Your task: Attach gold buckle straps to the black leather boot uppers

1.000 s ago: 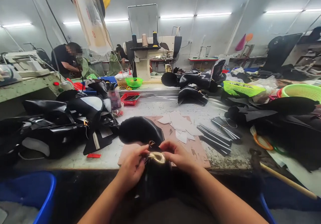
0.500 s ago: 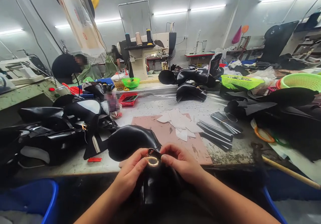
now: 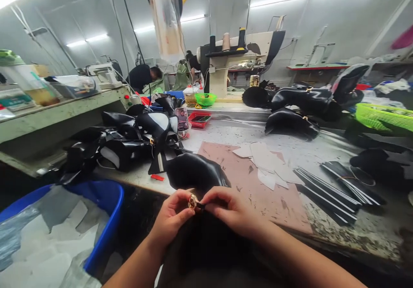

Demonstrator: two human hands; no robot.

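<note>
The left hand and right hand are held close together, fingertips closed: a gold-coloured, rounded metal fitting is pinched by the left, a short, narrow black strap by the right. Opposed grips are probably used so that both can be steadied in mid-air, in front of the near edge of the white worktable; whether the fitting is threaded cannot be told. The fitting is turned partly toward the viewer, its longer axis nearly upright; the strap is directed sideways, from fitting to right fingertips. Beyond, a curved, glossy black leather-like piece is laid lengthwise across the view, overlapping a flat pink board, by which the tabletop is presumably protected. White paper-like pieces are heaped there; black, white-striped strips are grouped rightward, seemingly within reach. A cream sewing machine is stationed behind.
</note>
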